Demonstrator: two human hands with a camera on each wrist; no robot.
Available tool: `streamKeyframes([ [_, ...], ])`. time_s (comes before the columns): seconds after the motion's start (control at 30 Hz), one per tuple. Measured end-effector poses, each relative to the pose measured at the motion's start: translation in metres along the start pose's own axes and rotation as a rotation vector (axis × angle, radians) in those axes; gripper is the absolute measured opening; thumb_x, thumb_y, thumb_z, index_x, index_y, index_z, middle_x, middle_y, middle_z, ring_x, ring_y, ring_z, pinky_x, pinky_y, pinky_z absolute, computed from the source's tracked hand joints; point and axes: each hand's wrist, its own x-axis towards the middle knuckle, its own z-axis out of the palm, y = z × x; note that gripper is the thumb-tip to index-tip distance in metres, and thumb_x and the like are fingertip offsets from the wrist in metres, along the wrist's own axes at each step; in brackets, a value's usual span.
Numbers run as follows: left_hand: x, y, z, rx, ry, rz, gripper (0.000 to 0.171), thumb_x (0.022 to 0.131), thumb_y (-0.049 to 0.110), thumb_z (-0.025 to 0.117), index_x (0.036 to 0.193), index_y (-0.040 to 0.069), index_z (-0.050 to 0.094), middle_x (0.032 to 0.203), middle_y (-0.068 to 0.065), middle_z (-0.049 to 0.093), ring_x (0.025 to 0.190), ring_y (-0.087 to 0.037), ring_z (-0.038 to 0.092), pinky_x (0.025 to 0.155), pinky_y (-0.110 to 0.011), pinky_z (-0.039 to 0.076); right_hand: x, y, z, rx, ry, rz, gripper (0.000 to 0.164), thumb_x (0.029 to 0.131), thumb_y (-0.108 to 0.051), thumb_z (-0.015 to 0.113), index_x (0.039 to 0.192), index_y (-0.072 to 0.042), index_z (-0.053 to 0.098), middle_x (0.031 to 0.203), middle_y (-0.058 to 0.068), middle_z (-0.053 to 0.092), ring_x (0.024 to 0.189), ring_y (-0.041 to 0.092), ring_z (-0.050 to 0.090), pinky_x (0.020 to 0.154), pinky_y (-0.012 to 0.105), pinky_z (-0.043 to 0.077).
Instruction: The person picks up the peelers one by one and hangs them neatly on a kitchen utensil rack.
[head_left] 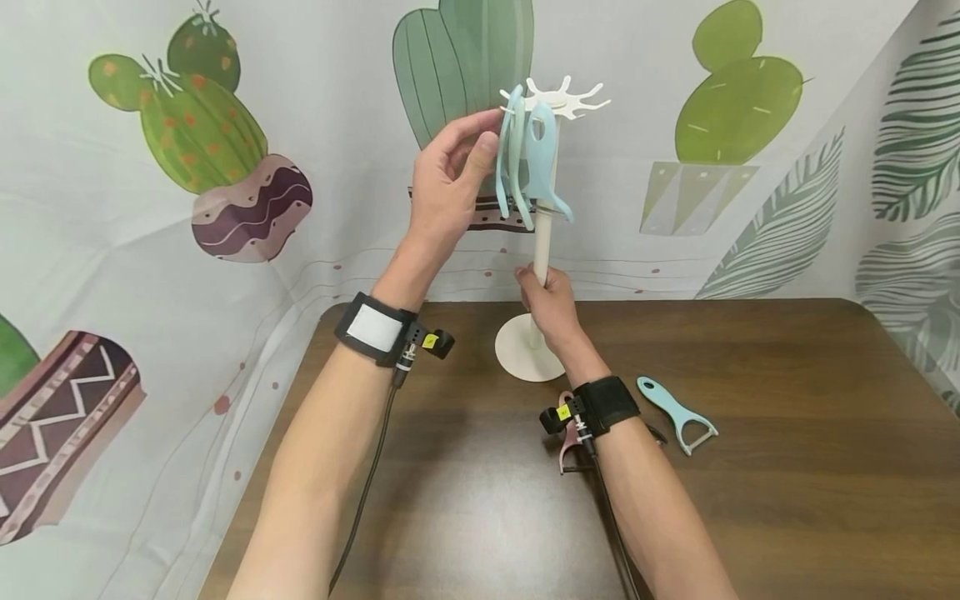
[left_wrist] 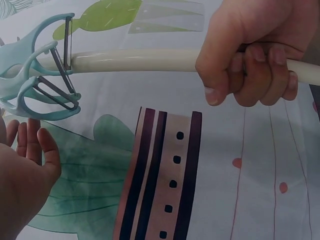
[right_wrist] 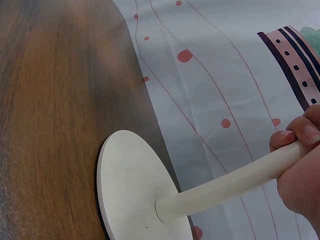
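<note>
A cream stand with a pole (head_left: 542,242), a round base (right_wrist: 132,185) and a ring of hooks (head_left: 567,102) on top is at the table's back edge. My right hand (head_left: 551,304) grips the pole, its fingers wrapped round it in the left wrist view. Three peelers hang from the hooks: a light blue peeler (head_left: 541,158) at front, a greenish peeler (head_left: 516,162) beside it and another blue peeler (head_left: 502,167) at the left. My left hand (head_left: 448,179) is beside the leftmost peeler, index fingertip right at its upper end, thumb apart from it.
On the table (head_left: 810,467) a light blue peeler (head_left: 678,415) lies right of my right wrist. A pink peeler (head_left: 567,442) and a dark object (head_left: 657,435) are partly hidden under that forearm. Behind the table hangs a cactus-print cloth (head_left: 345,150). Cables trail from both wrist cameras.
</note>
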Motion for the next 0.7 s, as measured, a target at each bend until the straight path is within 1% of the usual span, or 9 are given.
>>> streamKeyframes([
  [0.13,-0.003,-0.002,-0.003,0.014,-0.005,0.002,0.032,0.108,0.007,0.059,0.139,-0.002,0.064,0.136,-0.013,0.067,0.116,-0.021,0.067,0.094,-0.035,0.055,0.001,0.001,0.0,-0.008,0.003,0.002,0.045,0.108,-0.009,0.052,0.064,-0.008,0.046,0.051,-0.008,0.039,0.051,0.012,0.032,0.055,0.027,0.027],
  [0.33,-0.01,-0.005,-0.008,0.022,-0.007,0.006,0.032,0.109,0.007,0.056,0.138,-0.003,0.063,0.136,-0.015,0.066,0.113,-0.022,0.068,0.091,-0.035,0.055,0.011,0.027,-0.003,-0.022,0.007,0.005,0.047,0.11,-0.013,0.052,0.063,-0.009,0.047,0.05,-0.008,0.039,0.051,0.013,0.032,0.054,0.028,0.027],
  [0.4,-0.012,-0.005,-0.01,0.021,-0.006,0.003,0.032,0.109,0.007,0.056,0.138,-0.003,0.063,0.136,-0.016,0.066,0.112,-0.022,0.068,0.091,-0.035,0.055,0.013,0.033,-0.004,-0.024,0.009,0.0,0.047,0.11,-0.016,0.053,0.063,-0.01,0.047,0.05,-0.008,0.039,0.05,0.013,0.032,0.053,0.028,0.026],
  [0.63,-0.018,-0.013,-0.015,0.0,0.008,-0.012,0.032,0.11,0.007,0.053,0.138,-0.004,0.063,0.135,-0.021,0.064,0.111,-0.022,0.068,0.089,-0.035,0.055,0.013,0.036,-0.005,-0.024,0.022,-0.033,0.045,0.108,-0.02,0.056,0.065,-0.011,0.047,0.052,-0.006,0.04,0.051,0.014,0.032,0.052,0.028,0.026],
  [0.7,-0.021,-0.007,-0.014,0.001,0.016,-0.022,0.032,0.11,0.007,0.052,0.137,-0.006,0.062,0.134,-0.024,0.063,0.11,-0.023,0.067,0.09,-0.035,0.055,0.013,0.036,-0.005,-0.025,0.023,-0.038,0.045,0.108,-0.02,0.055,0.065,-0.011,0.047,0.053,-0.006,0.039,0.051,0.014,0.031,0.052,0.028,0.026],
])
